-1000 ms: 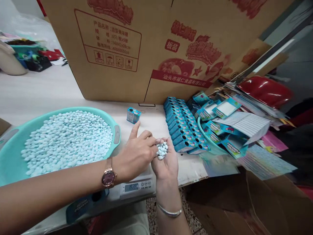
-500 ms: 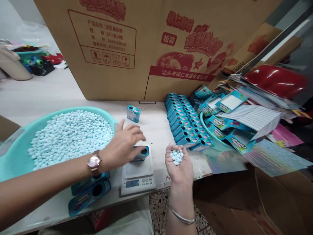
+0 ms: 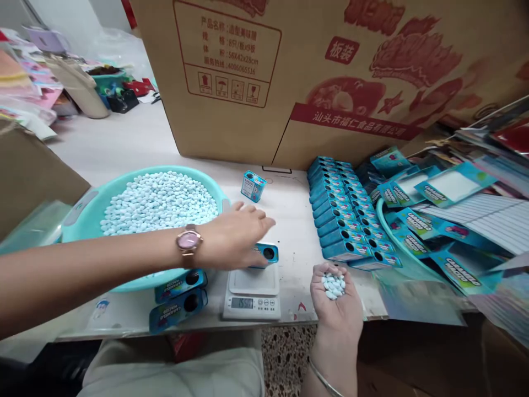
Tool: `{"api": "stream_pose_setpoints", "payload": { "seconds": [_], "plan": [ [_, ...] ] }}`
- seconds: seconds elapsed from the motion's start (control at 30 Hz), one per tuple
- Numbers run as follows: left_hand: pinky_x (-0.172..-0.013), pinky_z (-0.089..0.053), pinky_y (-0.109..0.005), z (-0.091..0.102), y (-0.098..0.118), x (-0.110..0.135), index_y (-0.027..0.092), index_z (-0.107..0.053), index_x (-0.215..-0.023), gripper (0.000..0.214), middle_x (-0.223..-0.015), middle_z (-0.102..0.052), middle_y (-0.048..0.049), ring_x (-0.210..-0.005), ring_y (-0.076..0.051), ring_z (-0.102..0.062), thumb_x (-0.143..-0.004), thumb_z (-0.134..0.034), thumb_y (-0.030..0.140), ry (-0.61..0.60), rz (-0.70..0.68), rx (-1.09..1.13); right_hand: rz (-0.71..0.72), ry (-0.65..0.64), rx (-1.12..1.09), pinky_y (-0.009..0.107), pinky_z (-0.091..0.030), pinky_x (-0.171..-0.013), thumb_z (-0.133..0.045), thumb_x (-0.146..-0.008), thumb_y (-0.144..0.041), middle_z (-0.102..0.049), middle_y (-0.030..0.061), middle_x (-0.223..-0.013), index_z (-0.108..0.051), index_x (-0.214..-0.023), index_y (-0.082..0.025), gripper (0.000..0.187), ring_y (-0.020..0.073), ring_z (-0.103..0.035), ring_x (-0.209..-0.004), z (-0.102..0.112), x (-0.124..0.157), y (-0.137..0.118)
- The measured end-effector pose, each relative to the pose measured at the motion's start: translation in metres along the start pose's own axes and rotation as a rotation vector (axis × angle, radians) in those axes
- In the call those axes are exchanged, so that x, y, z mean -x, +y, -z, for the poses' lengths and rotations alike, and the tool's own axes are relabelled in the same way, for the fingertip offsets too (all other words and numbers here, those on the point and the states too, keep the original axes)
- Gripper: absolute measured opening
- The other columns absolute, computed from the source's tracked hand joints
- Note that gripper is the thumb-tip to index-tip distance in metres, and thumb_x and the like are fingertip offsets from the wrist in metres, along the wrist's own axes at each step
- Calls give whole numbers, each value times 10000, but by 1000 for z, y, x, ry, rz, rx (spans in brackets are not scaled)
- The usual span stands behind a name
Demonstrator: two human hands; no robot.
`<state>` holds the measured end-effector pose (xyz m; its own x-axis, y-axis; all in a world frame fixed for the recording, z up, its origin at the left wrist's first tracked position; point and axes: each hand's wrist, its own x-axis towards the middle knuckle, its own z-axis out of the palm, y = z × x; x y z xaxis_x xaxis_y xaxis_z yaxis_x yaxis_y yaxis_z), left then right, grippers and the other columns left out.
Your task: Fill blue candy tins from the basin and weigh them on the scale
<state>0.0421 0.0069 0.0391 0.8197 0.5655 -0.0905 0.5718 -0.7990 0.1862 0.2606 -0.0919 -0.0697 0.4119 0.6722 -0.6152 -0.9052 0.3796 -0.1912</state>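
Note:
My left hand (image 3: 233, 234), wearing a watch, reaches over a small blue box (image 3: 270, 253) on the white digital scale (image 3: 258, 309). Its fingers stretch out to the right and the thumb hides the box's left end; whether they touch is hard to make out. A dark round opening shows in the box's top. My right hand (image 3: 336, 309) is cupped palm up around several pale blue candies (image 3: 334, 286), to the right of the scale. At the left, a teal basin (image 3: 76, 220) holds a heap of the same candies.
Two blue boxes (image 3: 177, 306) lie by the table's front edge, and one (image 3: 253, 186) stands behind the scale. Rows of blue boxes (image 3: 343, 220) fill the right. Beyond them, a teal basin (image 3: 388, 231) holds printed cartons. A large cardboard box (image 3: 231, 132) walls off the back.
My view has shifted to the left. My left hand has flattened, with its fingers reaching farther right past the box. The scale's reading has risen slightly. My right hand still holds the candies.

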Motion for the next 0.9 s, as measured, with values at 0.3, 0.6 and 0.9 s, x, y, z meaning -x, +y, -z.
{"api": "stream_pose_setpoints", "payload": {
  "seconds": [0.3, 0.6, 0.9],
  "plan": [
    [-835, -409, -425, -15, 19, -32, 125, -541, -1102, 629, -1076, -626, -135, -977, -300, -558, -666, -735, 535, -190, -4, -127, -47, 28, -31, 206, -524, -569, -341, -911, -153, -487, -32, -624, -503, -696, -155, 269, 69, -502, -564, 5, -7, 1],
    [-813, -402, -379, -12, 18, -25, 166, -544, -1121, 536, -1009, -636, -94, -948, -273, -563, -726, -700, 494, -132, -11, -91, -79, -85, 18, 196, -534, -616, -456, -803, -93, -492, -52, -646, -484, -736, -168, 104, 53, -527, -573, 5, -13, 1],
    [-820, -398, -379, -28, 1, -4, 171, -528, -1170, 555, -1073, -621, -101, -986, -283, -554, -734, -699, 469, -76, 44, -52, -45, -214, 101, 241, -557, -659, -536, -773, -103, -524, -60, -646, -495, -726, -179, 99, 67, -550, -593, 15, -16, 7]
  ]
}}
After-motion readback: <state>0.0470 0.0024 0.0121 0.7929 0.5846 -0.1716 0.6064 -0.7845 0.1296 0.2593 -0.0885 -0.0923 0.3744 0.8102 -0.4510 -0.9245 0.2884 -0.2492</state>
